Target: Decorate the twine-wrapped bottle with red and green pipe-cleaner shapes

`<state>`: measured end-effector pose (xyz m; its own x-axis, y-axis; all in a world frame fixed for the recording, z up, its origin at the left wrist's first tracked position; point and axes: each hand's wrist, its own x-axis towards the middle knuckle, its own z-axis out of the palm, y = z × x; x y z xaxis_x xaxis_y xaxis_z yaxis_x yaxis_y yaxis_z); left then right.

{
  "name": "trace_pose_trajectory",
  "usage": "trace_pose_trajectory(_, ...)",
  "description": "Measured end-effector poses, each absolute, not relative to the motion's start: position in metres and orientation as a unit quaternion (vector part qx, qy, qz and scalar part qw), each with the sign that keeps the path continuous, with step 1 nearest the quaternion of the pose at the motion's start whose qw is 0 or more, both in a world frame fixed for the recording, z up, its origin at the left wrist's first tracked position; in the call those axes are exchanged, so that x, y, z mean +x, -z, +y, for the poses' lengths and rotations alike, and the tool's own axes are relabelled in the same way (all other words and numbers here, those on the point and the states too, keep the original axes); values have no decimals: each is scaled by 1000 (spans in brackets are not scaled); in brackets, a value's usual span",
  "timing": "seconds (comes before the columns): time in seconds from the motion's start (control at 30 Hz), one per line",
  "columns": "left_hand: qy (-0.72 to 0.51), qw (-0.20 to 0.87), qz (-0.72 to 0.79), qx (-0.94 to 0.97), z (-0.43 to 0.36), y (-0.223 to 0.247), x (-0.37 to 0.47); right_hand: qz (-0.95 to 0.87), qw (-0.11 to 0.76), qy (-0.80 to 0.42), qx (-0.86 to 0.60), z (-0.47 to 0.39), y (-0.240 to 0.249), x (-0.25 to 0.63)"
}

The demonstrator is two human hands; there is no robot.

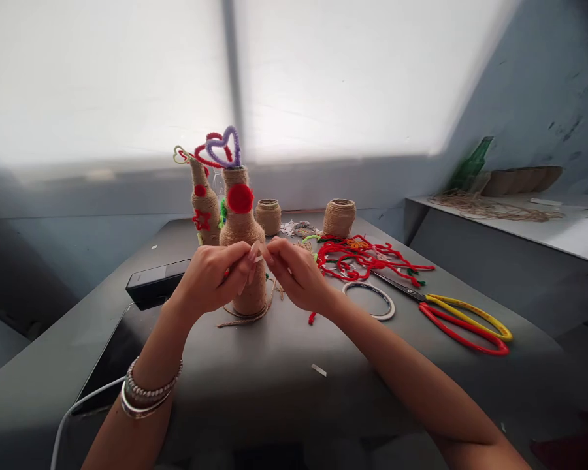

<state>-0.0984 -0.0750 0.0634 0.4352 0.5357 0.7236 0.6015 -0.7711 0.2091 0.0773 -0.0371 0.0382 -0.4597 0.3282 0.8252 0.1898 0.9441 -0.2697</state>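
Note:
My left hand and my right hand meet fingertip to fingertip in front of a twine-wrapped bottle. Both are pinched on a small whitish strip, mostly covered by the fingers. The bottle stands upright, with a red round patch on its neck and a purple heart of fuzzy wire at its top. Loose twine lies round its base. Another small white strip rests on the table nearer to me.
Right of my hands lie a tape roll, scissors and red fuzzy wires. Two twine-wrapped jars and a second decorated bottle stand behind. A black device and white cable are at left.

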Motion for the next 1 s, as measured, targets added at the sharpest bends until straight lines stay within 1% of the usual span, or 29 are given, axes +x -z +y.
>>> trace_pose_trajectory(0.07,407,72,-348,-841,-76,-64,-100,-856,500,-59,-119,-34,-37,78)
trace_pose_trajectory(0.17,435,148,-373,-806,-75,-63,-105,-854,511,-54,-84,-25,-33,81)
trace_pose_trajectory(0.27,500,198,-412,-735,-70,-62,-114,-855,505,-78,-88,-13,-29,83)
trace_pose_trajectory(0.33,554,204,-429,-684,-65,-62,-120,-861,488,-112,-90,-5,-27,84)
trace_pose_trajectory(0.43,587,151,-417,-677,-56,-62,-126,-859,475,-168,-85,4,-23,85)
trace_pose_trajectory(0.57,515,24,-385,-765,-47,-56,-127,-843,483,-213,-101,8,-21,84)
trace_pose_trajectory(0.67,477,-47,-372,-795,-45,-49,-122,-841,483,-222,-103,7,-20,82)
trace_pose_trajectory(0.77,473,-80,-377,-792,-44,-45,-117,-837,488,-221,-108,6,-19,80)
trace_pose_trajectory(1.0,492,-108,-381,-775,-42,-47,-114,-833,495,-226,-104,6,-16,78)
